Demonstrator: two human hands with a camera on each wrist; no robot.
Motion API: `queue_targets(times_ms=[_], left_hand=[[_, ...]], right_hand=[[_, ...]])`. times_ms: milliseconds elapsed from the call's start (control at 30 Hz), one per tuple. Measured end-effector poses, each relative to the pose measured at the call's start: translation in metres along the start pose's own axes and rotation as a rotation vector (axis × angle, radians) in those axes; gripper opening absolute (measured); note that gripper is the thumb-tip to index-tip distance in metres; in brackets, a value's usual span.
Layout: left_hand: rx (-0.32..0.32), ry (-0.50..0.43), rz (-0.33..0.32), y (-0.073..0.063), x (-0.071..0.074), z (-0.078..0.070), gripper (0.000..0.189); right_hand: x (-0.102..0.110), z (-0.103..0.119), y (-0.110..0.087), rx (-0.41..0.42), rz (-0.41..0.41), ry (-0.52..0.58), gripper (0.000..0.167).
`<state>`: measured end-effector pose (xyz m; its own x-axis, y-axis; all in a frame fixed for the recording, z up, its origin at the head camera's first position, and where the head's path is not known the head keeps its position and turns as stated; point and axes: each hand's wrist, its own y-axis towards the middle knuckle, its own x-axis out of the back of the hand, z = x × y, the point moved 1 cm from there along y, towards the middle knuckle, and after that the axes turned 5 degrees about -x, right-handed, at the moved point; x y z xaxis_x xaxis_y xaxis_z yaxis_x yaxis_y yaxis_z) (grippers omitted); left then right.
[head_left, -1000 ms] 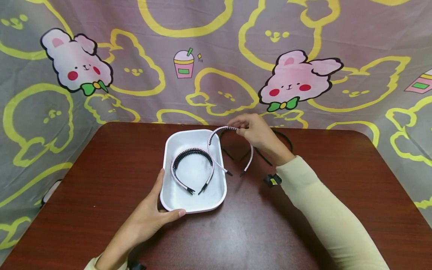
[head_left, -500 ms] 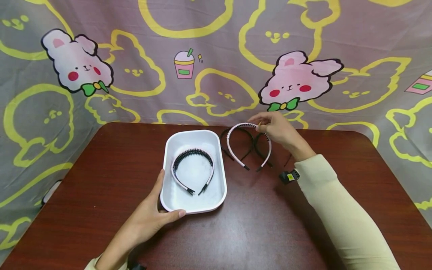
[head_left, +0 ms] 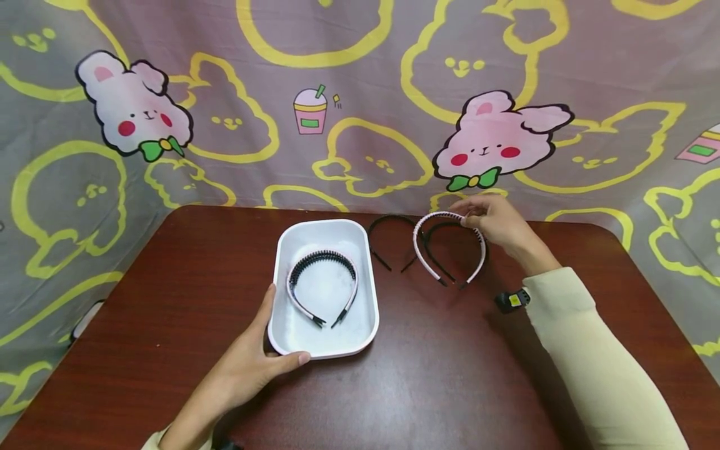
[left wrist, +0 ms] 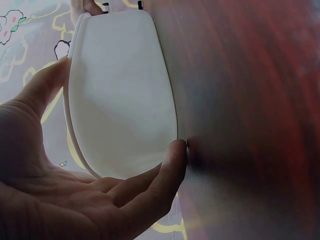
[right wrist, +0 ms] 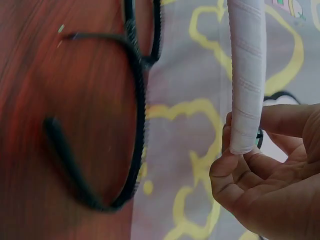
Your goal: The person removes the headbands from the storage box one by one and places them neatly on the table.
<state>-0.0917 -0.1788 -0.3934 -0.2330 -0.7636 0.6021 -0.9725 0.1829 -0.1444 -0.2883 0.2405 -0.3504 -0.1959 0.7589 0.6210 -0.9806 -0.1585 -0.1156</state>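
Near the table's far edge, right hand (head_left: 497,222) pinches pink headband (head_left: 427,262); left hand (head_left: 253,362) grips tray (head_left: 326,347).

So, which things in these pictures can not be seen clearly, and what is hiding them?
- Inside of the white tray, left wrist view: only its underside shows, so the headband in it is hidden.
- Left hand, head view: the fingers under the tray's near rim are covered by the tray.
- Pink headband, right wrist view: cut off by the top edge; only a short piece shows.
- Black headbands, right wrist view: blurred; whether the teeth touch the table is unclear.
- Right hand, head view: fingertips too small to judge the grip.
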Motion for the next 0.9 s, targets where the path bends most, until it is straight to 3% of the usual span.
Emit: queue_targets(times_ms=[433,900], left_hand=[[0.013,0.007,0.003,-0.002,0.000,0.001,0.132],[0.005,0.014,0.003,0.000,0.000,0.001,0.132]], right_hand=[[0.031,-0.034,-0.010,-0.043,-0.040,-0.070,0.038],[0.051,-0.068,-0.015,-0.102,-0.086,-0.123,0.037]])
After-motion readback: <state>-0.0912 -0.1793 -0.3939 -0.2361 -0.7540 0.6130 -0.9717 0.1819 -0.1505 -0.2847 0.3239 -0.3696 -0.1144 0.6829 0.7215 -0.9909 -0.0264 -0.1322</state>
